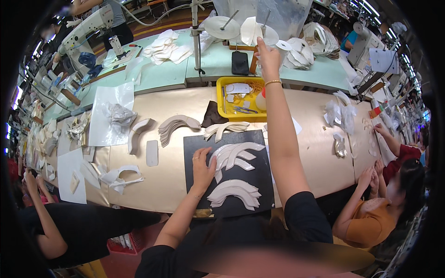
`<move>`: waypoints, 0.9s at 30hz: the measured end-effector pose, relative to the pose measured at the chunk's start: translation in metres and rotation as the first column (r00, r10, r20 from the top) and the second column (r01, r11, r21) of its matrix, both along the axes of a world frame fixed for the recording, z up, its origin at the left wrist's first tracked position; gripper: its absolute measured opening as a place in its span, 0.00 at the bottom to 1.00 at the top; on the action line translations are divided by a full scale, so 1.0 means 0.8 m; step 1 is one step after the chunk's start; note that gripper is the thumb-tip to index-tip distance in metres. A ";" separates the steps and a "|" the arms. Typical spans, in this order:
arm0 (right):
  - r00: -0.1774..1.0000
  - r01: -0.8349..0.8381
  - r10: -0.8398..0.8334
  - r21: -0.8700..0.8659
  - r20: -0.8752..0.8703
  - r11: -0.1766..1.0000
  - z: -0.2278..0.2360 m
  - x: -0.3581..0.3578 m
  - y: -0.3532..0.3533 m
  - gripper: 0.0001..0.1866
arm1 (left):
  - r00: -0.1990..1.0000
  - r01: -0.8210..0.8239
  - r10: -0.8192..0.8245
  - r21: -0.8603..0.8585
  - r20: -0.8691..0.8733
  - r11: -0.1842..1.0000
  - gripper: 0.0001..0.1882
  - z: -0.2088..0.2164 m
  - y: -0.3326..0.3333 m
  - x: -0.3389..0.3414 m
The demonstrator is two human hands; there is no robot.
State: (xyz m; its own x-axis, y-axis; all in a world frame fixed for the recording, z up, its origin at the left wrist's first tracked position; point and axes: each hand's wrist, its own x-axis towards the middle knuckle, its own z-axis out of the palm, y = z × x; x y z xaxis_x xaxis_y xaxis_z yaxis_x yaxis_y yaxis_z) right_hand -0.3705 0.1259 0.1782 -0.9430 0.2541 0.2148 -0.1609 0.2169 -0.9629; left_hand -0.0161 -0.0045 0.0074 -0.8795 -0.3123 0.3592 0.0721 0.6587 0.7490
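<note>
My right arm is stretched far forward over the table. At its end my right hand [269, 56] pinches the lower edge of a white folded-looking panel [250, 30], held up in front of the thread stand's discs. My left hand [203, 169] lies on the black mat [197, 153], fingers apart, its fingertips beside a fanned pile of white curved strips [236, 155]. Nearer to me on the mat is a second pile of curved strips [235, 193]. Beyond the mat's far edge lie more cream strips [226, 129] and a stack of beige curved pieces [177, 126].
A yellow tray [223, 112] with scissors-like tools and rubber bands stands beyond the mat. Behind it are a black box [239, 63], a metal pole [195, 41] and a sewing machine [88, 34]. People work close by on both sides; one wears orange [371, 220].
</note>
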 end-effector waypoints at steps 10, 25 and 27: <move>0.954 -0.187 0.284 -0.548 0.098 0.815 0.011 -0.007 -0.034 0.20 | 1.000 0.009 -0.007 0.071 -0.024 0.997 0.16 -0.002 -0.004 -0.001; 0.996 -0.031 0.050 0.237 -0.074 0.971 -0.002 0.011 0.002 0.22 | 0.958 0.120 -0.277 0.978 -0.069 0.172 0.25 0.198 0.037 -0.401; 0.975 -0.131 0.159 0.177 -0.157 0.976 0.010 0.036 0.017 0.22 | 0.925 0.263 -0.352 0.913 -0.145 0.313 0.23 0.212 0.036 -0.425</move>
